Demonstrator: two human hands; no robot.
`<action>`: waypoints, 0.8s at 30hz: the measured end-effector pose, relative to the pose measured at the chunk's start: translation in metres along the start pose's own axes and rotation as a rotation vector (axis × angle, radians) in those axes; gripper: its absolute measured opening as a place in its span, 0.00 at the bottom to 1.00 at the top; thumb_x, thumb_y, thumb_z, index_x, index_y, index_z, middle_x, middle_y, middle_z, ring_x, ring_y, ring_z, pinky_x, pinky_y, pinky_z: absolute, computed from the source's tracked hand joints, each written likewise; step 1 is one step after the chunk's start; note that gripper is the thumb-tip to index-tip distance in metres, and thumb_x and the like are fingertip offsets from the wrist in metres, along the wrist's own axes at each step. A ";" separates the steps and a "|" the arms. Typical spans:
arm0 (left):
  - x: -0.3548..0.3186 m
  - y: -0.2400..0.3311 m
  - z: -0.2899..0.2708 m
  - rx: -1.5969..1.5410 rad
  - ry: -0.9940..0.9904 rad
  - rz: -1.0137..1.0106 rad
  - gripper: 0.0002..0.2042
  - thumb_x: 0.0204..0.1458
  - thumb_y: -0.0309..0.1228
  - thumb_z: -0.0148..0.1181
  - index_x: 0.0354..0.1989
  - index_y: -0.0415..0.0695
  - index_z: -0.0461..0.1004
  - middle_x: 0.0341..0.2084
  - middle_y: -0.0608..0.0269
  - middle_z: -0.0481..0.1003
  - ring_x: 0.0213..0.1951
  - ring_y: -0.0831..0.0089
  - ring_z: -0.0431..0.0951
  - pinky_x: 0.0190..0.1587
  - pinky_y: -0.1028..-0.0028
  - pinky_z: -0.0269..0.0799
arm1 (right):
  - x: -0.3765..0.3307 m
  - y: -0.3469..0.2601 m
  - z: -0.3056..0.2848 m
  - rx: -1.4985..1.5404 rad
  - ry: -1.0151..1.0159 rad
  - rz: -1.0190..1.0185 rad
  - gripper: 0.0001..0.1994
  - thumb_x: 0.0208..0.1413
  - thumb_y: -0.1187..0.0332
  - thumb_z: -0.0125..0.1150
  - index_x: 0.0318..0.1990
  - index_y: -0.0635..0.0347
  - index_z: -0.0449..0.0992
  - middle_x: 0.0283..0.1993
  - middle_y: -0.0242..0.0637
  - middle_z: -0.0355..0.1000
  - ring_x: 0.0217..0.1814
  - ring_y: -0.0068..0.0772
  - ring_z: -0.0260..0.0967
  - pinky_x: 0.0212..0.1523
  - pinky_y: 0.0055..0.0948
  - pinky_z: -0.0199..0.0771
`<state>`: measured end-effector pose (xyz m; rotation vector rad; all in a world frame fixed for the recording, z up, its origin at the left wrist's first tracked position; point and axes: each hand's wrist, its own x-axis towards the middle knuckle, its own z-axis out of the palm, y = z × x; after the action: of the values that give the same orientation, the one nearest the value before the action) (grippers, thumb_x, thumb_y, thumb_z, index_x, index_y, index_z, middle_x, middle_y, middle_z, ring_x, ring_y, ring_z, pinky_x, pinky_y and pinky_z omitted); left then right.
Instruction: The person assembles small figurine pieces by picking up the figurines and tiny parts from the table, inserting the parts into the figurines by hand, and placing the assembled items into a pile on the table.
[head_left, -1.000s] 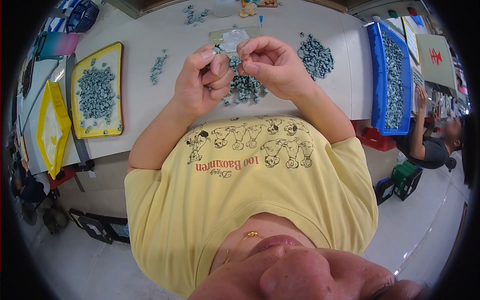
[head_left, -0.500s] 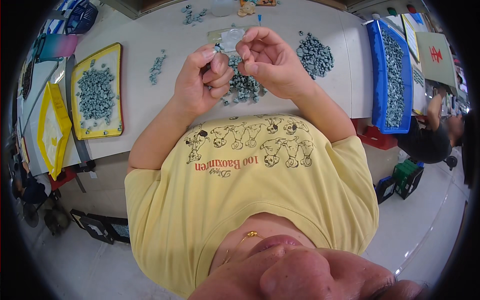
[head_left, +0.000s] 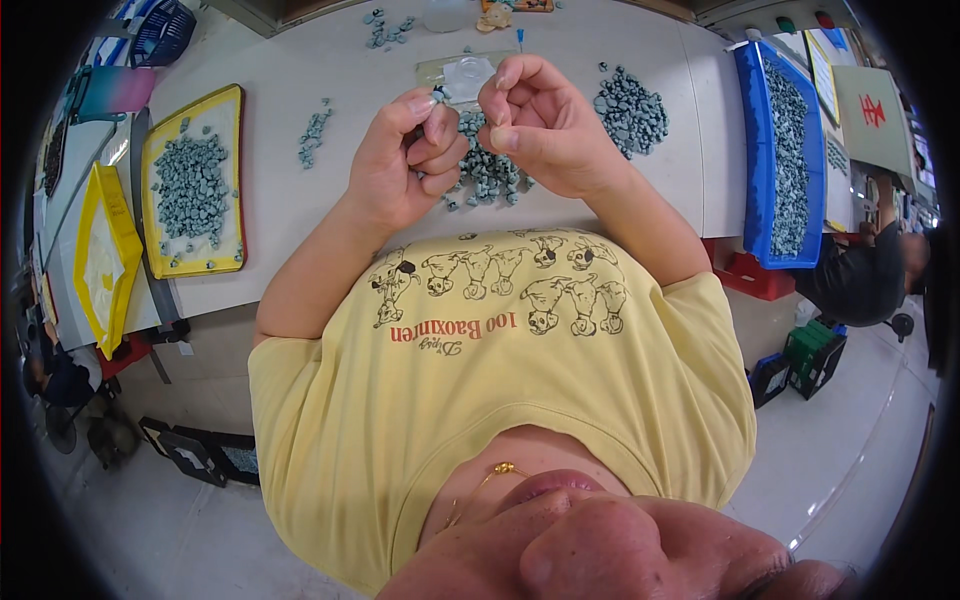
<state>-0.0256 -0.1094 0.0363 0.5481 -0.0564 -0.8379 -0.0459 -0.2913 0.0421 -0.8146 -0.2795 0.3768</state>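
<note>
Small grey-blue part (head_left: 432,112), pinched at the left fingertips, mostly hidden, shape can't be told. Left hand (head_left: 405,160) curled, fingers (head_left: 425,105) together, thumb and index clamped on the part, other fingers folded into the palm. Right hand (head_left: 535,120) just beside it, nearly touching, fingers (head_left: 500,85) bent and closed together at the tips; whether they hold anything can't be told, tips turned away from the camera. Both hands raised above the surface (head_left: 300,60), in front of the chest in a yellow shirt (head_left: 500,380).

Just beyond the fingertips: a clear plastic bag (head_left: 465,75) lying flat on the surface, partly hidden by both hands. Directly under and between the hands: a loose pile of grey-blue parts (head_left: 490,175). Right of the right fingers, near: second pile (head_left: 632,105) of the same parts. Left of the left fingers, near: small cluster (head_left: 315,135) of a few parts. Further left, well apart: yellow tray (head_left: 235,180) with a heap of the same parts, and beside it a second yellow tray (head_left: 100,270) tilted at the surface edge. Far beyond the fingers: another small scatter of parts (head_left: 385,25). Far right, well apart from the right fingers: long blue tray (head_left: 755,150) full of the same parts. Past the blue tray a second person in dark clothes (head_left: 865,280), blurred.
</note>
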 end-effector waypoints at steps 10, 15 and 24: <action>0.003 -0.001 0.001 -0.001 -0.017 -0.014 0.12 0.50 0.38 0.46 0.19 0.47 0.59 0.12 0.74 0.49 0.14 0.83 0.46 0.14 0.82 0.42 | -0.001 -0.002 -0.002 0.028 -0.024 -0.009 0.17 0.45 0.85 0.56 0.40 0.55 0.62 0.35 0.33 0.60 0.36 0.20 0.58 0.36 0.22 0.63; 0.003 -0.001 0.000 -0.022 -0.002 -0.015 0.12 0.51 0.37 0.46 0.19 0.47 0.60 0.12 0.75 0.49 0.15 0.83 0.46 0.14 0.82 0.42 | 0.000 -0.002 -0.003 0.057 -0.045 -0.003 0.16 0.46 0.84 0.57 0.39 0.55 0.62 0.35 0.33 0.60 0.36 0.21 0.59 0.38 0.22 0.65; 0.015 -0.014 0.015 -0.122 -0.063 -0.034 0.13 0.54 0.36 0.44 0.19 0.46 0.58 0.10 0.74 0.49 0.13 0.84 0.49 0.12 0.82 0.45 | -0.014 -0.030 -0.005 0.036 0.082 -0.020 0.09 0.51 0.79 0.53 0.41 0.63 0.69 0.34 0.36 0.68 0.34 0.24 0.66 0.37 0.22 0.69</action>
<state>-0.0293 -0.1343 0.0398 0.4089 -0.0536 -0.8860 -0.0501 -0.3197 0.0599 -0.7894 -0.2036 0.3278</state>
